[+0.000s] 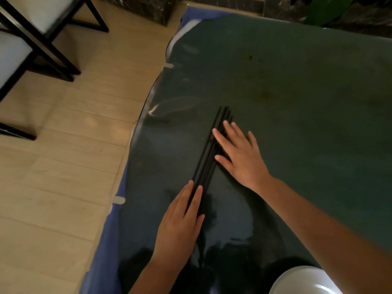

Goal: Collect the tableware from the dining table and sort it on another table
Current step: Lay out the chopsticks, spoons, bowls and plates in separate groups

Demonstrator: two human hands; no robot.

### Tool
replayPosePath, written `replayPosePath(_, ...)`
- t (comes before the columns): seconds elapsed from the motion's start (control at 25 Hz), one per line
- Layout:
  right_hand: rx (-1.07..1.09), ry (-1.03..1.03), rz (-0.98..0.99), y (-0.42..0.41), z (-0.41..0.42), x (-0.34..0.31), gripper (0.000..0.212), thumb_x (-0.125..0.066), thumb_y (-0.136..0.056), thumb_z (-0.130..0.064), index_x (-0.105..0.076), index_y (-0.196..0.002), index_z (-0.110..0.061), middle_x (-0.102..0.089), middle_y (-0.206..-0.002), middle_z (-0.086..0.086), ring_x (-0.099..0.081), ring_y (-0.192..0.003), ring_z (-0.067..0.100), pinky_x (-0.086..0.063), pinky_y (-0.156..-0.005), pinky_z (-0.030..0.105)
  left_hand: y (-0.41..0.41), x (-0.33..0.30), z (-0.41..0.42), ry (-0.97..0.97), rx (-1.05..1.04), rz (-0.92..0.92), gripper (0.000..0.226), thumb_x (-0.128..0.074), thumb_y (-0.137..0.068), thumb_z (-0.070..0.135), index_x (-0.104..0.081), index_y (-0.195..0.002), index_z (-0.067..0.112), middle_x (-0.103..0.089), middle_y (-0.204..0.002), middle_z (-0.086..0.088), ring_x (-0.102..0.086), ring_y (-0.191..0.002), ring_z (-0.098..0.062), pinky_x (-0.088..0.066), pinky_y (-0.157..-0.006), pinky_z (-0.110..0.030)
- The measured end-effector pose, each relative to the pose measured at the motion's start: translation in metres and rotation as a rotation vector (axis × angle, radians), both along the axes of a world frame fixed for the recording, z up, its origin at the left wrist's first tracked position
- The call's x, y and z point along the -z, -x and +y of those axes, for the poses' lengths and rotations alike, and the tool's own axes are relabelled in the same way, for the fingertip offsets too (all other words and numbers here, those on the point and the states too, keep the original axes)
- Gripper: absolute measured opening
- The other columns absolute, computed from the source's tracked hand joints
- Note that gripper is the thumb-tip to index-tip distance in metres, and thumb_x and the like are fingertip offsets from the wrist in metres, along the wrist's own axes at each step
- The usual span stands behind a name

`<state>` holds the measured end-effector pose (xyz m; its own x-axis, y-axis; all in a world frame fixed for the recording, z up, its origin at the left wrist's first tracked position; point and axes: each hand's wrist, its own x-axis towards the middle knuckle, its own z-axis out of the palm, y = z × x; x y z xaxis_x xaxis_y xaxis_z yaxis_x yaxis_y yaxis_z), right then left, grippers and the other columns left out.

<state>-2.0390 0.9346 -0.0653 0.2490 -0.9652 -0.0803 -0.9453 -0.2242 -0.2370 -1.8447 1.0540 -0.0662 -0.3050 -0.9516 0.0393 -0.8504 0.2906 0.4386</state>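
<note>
— Head view: you laid both flat hands, left hand [180,219] and right hand [239,155], on the black chopsticks [209,158] mid-table [297,92], gripping nothing.
— You needed even pressure, ends squared.

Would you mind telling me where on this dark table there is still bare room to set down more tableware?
Most of the table is bare: the wide stretch right of and beyond the chopsticks, up to the far edge. The near middle is crowded, with the left hand and right hand flat on the chopsticks, and a white bowl at the near right.
</note>
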Motion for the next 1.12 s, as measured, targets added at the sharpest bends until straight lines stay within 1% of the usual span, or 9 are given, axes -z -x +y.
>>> replayPosePath(0.08, -0.079, -0.023, 0.073, -0.003, -0.002, 0.007, 0.055, -0.027, -0.096, -0.043, -0.009, -0.146, -0.033, -0.005, -0.159, 0.002, -0.001, -0.145, 0.018, -0.007, -0.115, 0.051, 0.001, 0.000, 0.000, 0.018, 0.017, 0.036, 0.058, -0.075, -0.072, 0.015, -0.055, -0.126, 0.006, -0.054, -0.134, -0.013, -0.057, -0.118, -0.024, -0.053, -0.088, -0.033)
replayPosePath(0.16, -0.115, -0.025, 0.112, -0.006, -0.009, 0.010, 0.054, -0.021, -0.096, -0.044, -0.007, -0.146, -0.032, -0.003, -0.159, 0.000, 0.001, -0.145, 0.016, -0.005, -0.115, 0.052, 0.002, 0.001, 0.000, 0.048, 0.040, 0.020, 0.052, -0.075, -0.073, 0.014, -0.059, -0.121, 0.004, -0.056, -0.132, -0.014, -0.056, -0.119, -0.024, -0.054, -0.087, -0.034)
replayPosePath(0.28, -0.109, -0.032, 0.114, -0.004, -0.011, 0.012, 0.060, -0.014, -0.093, -0.049, -0.004, -0.147, -0.025, -0.001, -0.159, -0.002, 0.004, -0.145, 0.014, -0.005, -0.116, 0.049, 0.004, 0.002, 0.001, 0.045, 0.070, -0.049, 0.055, -0.074, -0.073, 0.017, -0.058, -0.123, 0.001, -0.053, -0.135, -0.014, -0.054, -0.121, -0.025, -0.056, -0.085, -0.037)
replayPosePath(0.4, -0.089, -0.018, 0.103, 0.000, -0.007, 0.015, 0.067, -0.010, -0.090, -0.053, -0.006, -0.148, -0.020, -0.004, -0.158, 0.000, 0.003, -0.144, 0.013, -0.005, -0.117, 0.044, 0.005, 0.000, 0.002, 0.040, 0.098, -0.123, 0.059, -0.075, -0.072, 0.023, -0.056, -0.124, 0.002, -0.055, -0.133, -0.013, -0.054, -0.121, -0.025, -0.055, -0.085, -0.037)
replayPosePath(0.56, -0.106, -0.006, 0.135, 0.001, -0.007, 0.014, 0.064, -0.009, -0.090, -0.053, -0.004, -0.147, -0.024, -0.004, -0.159, -0.002, 0.001, -0.145, 0.014, -0.007, -0.116, 0.049, 0.004, 0.002, 0.003, 0.067, 0.074, -0.109, 0.054, -0.052, -0.086, 0.029, -0.047, -0.132, 0.001, -0.049, -0.138, -0.013, -0.049, -0.125, -0.024, -0.050, -0.093, -0.036)
replayPosePath(0.68, -0.163, -0.005, 0.142, 0.001, -0.015, 0.010, 0.064, -0.009, -0.089, -0.054, -0.005, -0.147, -0.027, -0.005, -0.159, -0.001, 0.000, -0.145, 0.015, -0.006, -0.116, 0.051, 0.004, 0.003, 0.004, 0.065, 0.076, -0.108, 0.053, -0.039, -0.088, 0.032, -0.051, -0.128, 0.000, -0.052, -0.136, -0.013, -0.050, -0.125, -0.026, -0.050, -0.094, -0.039)
replayPosePath(0.8, -0.208, -0.014, 0.143, 0.001, -0.019, 0.010, 0.065, -0.010, -0.089, -0.056, -0.005, -0.147, -0.027, -0.004, -0.159, -0.001, 0.001, -0.145, 0.015, -0.005, -0.116, 0.051, 0.003, 0.005, 0.007, 0.046, 0.086, -0.087, 0.054, -0.039, -0.089, 0.034, -0.049, -0.131, 0.001, -0.046, -0.141, -0.015, -0.048, -0.127, -0.027, -0.049, -0.095, -0.040)
replayPosePath(0.92, -0.208, 0.005, 0.145, 0.002, -0.018, 0.011, 0.065, -0.011, -0.089, -0.056, -0.008, -0.147, -0.027, -0.007, -0.159, 0.000, -0.001, -0.145, 0.016, -0.006, -0.116, 0.053, 0.001, 0.005, 0.008, 0.078, 0.120, -0.075, 0.051, -0.042, -0.089, 0.035, -0.047, -0.134, 0.010, -0.041, -0.144, -0.015, -0.049, -0.126, -0.027, -0.047, -0.096, -0.039)
replayPosePath(1.12, -0.235, 0.014, 0.153, 0.001, -0.019, 0.006, 0.064, -0.016, -0.090, -0.054, -0.014, -0.147, -0.024, -0.012, -0.158, 0.005, -0.005, -0.145, 0.020, -0.006, -0.115, 0.053, -0.002, 0.003, -0.003, 0.202, 0.201, -0.114, 0.032, -0.055, -0.086, 0.028, -0.068, -0.110, 0.013, -0.064, -0.121, -0.013, -0.060, -0.112, -0.030, -0.055, -0.083, -0.042)
